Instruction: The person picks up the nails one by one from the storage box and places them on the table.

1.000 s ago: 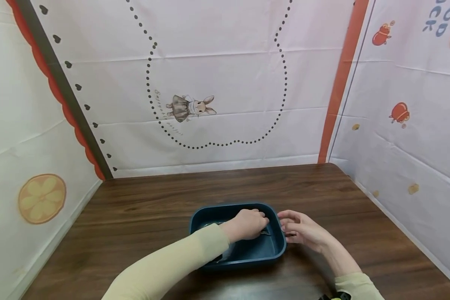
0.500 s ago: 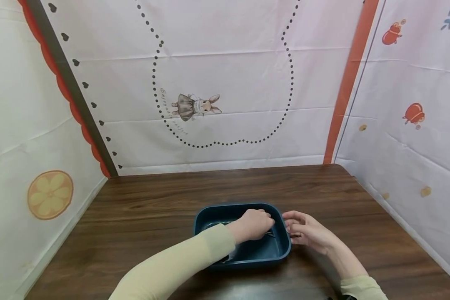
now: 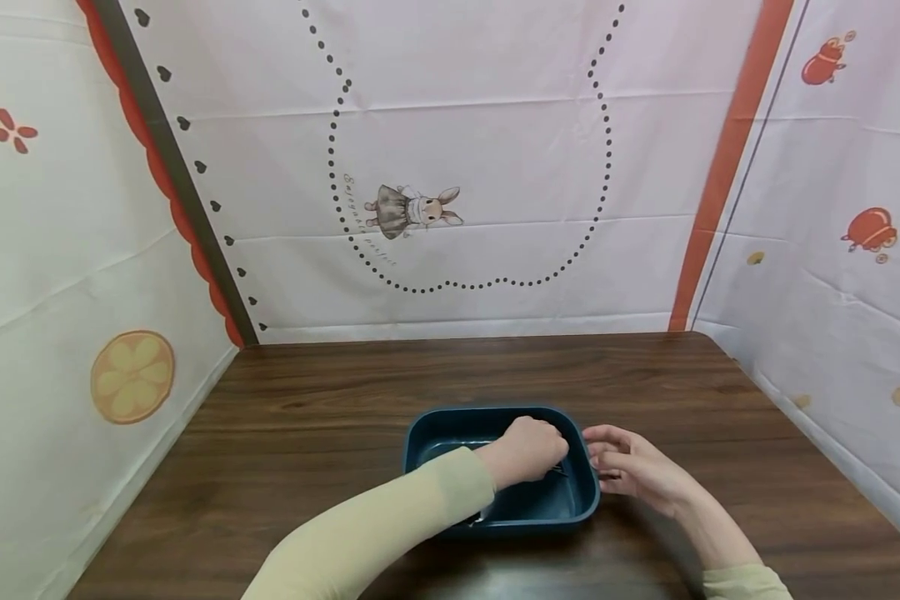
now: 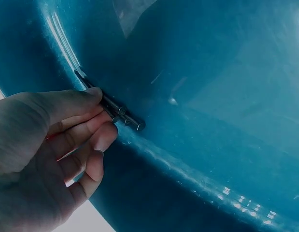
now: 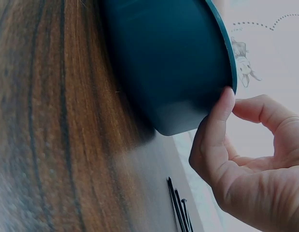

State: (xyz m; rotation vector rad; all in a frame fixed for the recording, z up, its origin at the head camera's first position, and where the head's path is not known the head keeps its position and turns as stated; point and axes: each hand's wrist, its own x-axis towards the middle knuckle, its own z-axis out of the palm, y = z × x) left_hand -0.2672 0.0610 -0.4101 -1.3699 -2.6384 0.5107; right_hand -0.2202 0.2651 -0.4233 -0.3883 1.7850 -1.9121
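A dark teal plastic bin (image 3: 540, 505) stands on the table. My left hand (image 3: 527, 452) reaches down into its right end, and in the left wrist view its thumb and fingers pinch a small bundle of dark nails (image 4: 121, 112) low in the bin, heads poking out past the fingertips. The nails' far ends are partly hidden by the hand. At the bin's right outer side is my right hand (image 3: 641, 471). Its fingers are loosely bent, and a fingertip touches the wall near the rim in the right wrist view; nothing is held.
Several more dark nails (image 5: 180, 205) show below the bin in the right wrist view. The brown wooden table (image 3: 330, 392) is bordered by printed white cloth (image 3: 495, 200) at the back and both sides.
The head view has turned slightly left, so the bin and hands appear further right in it. Both hands keep their places at the bin.
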